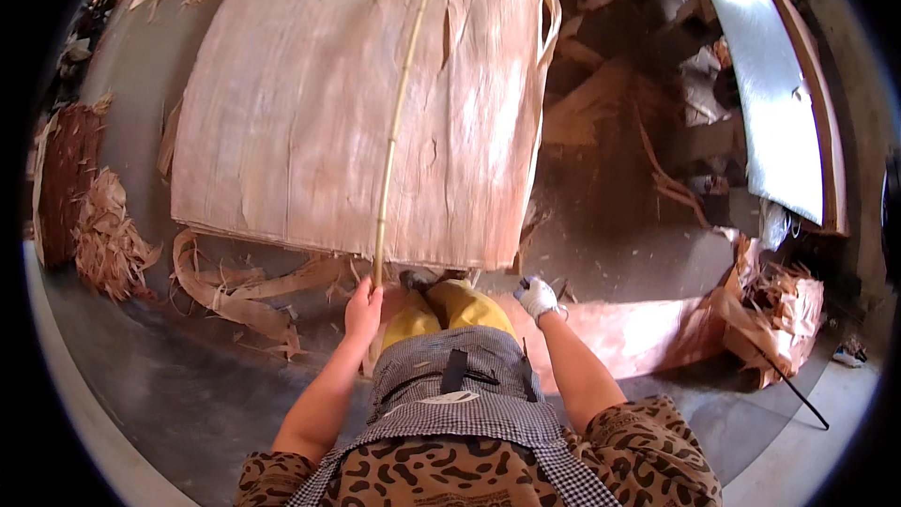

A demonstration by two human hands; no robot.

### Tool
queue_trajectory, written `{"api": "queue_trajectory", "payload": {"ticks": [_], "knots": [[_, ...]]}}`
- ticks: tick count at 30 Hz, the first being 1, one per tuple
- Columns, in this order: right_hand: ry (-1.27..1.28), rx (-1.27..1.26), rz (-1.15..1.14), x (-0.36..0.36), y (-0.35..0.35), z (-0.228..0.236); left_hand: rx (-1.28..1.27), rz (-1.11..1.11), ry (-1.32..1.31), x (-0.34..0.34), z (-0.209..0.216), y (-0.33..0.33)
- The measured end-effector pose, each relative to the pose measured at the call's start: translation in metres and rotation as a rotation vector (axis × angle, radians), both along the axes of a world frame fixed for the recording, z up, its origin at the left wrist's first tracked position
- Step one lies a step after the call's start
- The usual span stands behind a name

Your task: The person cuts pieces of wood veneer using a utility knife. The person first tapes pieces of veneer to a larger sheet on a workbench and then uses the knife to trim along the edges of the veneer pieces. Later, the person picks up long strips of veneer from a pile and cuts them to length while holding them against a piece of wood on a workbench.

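Observation:
My bare left hand (363, 308) is closed round the near end of a long, thin bamboo stick (398, 113). The stick runs away from me over a stack of pale pinkish wood veneer sheets (300, 122), its far end reaching the top of the view. My right hand (537, 298), in a white glove, is held low just past the stack's near right corner. Its fingers are curled; a small dark patch shows at the thumb, and I cannot make out what they hold, if anything.
Torn veneer strips (249, 305) lie on the floor at left. A bundle of scraps (113, 235) stands farther left, another (784, 319) at right. A veneer sheet (638, 338) lies on the floor near my right arm. A long pale curved panel (770, 84) stretches along the far right.

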State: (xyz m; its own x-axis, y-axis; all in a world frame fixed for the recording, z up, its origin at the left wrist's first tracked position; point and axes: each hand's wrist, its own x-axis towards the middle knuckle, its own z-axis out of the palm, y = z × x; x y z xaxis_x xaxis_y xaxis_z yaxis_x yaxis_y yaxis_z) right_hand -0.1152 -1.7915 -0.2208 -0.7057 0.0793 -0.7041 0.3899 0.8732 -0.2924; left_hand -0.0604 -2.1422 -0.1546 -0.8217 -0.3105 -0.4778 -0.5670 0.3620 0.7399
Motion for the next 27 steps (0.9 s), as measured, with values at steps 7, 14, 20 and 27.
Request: {"api": "queue_trajectory", "payload": {"ticks": [7,14,20,27], "knots": [[0.079,-0.07,-0.463,-0.029,-0.008,-0.087,0.006,-0.231,-0.273,0.032,-0.036,-0.021],[0.121,-0.227,-0.666,-0.039,-0.011,-0.148,0.186,-0.257,-0.412,-0.001,-0.026,0.019],[0.169,0.005,-0.488,-0.038,-0.028,-0.08,0.247,-0.267,-0.29,-0.033,-0.027,0.052],[-0.272,-1.006,-0.701,-0.064,-0.118,0.034,0.455,-0.08,-0.133,-0.101,-0.023,0.098]]}}
